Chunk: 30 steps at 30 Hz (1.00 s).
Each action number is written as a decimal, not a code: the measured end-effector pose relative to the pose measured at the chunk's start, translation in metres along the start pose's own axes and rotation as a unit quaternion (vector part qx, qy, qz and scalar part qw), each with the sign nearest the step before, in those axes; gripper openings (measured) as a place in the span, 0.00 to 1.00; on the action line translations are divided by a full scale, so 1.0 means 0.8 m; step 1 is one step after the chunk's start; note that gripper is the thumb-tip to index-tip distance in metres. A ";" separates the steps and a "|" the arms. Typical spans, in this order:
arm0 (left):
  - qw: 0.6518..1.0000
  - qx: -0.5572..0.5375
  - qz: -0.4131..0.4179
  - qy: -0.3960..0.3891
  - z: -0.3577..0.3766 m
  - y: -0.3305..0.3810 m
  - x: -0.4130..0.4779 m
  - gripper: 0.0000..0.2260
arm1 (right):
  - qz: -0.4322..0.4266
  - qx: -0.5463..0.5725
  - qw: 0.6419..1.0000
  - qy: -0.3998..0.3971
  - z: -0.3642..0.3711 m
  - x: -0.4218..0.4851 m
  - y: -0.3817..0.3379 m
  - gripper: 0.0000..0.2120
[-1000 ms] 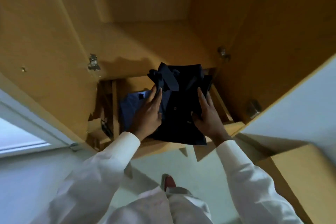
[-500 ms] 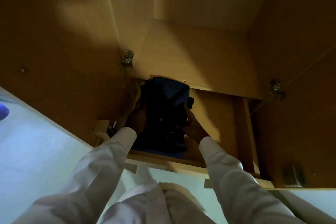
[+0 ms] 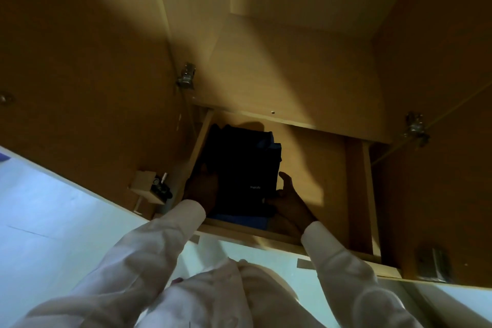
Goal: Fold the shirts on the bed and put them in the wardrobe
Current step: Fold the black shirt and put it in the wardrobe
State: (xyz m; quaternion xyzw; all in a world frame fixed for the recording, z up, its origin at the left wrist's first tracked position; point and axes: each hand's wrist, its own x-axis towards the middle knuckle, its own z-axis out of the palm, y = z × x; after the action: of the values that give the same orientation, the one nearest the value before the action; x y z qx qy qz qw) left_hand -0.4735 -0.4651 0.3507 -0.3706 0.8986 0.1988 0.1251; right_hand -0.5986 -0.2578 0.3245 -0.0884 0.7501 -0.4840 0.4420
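Shirt position: lying folded as a dark navy shirt (image 3: pixel 241 168) in the low wardrobe compartment (image 3: pixel 316 168), pushed toward its left wall, resting on top of a blue shirt (image 3: pixel 239 220) whose edge is peeking out at the near side and again at the far right corner.
Long axis: running from the near lip of the compartment toward the back, so roughly straight away from the body.
Left hand: pressing against the left edge of the dark shirt at left hand (image 3: pixel 203 189), squeezed between the cloth and the compartment wall; too deep in shadow to say whether gripping or merely lying flat, so cannot tell.
Right hand: sitting at the near right corner of the stack at right hand (image 3: pixel 288 202), thumb raised along the right edge, other fingers seeming to be tucked under the corner; looking like a light hold on the shirt, not a clench.
Key relation: bracketing the shirt from 2 sides, with the cloth lying between and just beyond both hands; neither hand clearly nearer, both touching.
Step in hand: probably settling the stack square before letting go.
Coming move: likely sliding both hands back toward the body along the long axis, taking care not to drag the top shirt off the blue one.
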 end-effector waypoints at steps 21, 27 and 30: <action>0.990 0.040 0.066 -0.122 0.004 -0.001 -0.009 0.14 | 0.038 -0.329 0.942 0.062 0.010 -0.034 -0.004 0.43; 0.968 -0.094 0.232 -0.010 -0.016 0.019 -0.062 0.17 | -0.121 -0.192 0.944 0.240 0.039 -0.147 0.003 0.31; 0.926 -0.174 0.334 0.014 -0.022 0.018 -0.110 0.16 | -0.141 -0.141 0.919 0.339 0.091 -0.213 0.016 0.21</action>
State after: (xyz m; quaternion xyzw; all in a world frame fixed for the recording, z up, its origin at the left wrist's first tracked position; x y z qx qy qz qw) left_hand -0.4244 -0.4095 0.4026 -0.0679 0.9233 0.3771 -0.0272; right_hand -0.4395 -0.2029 0.4021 -0.0852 0.8950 -0.4320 0.0709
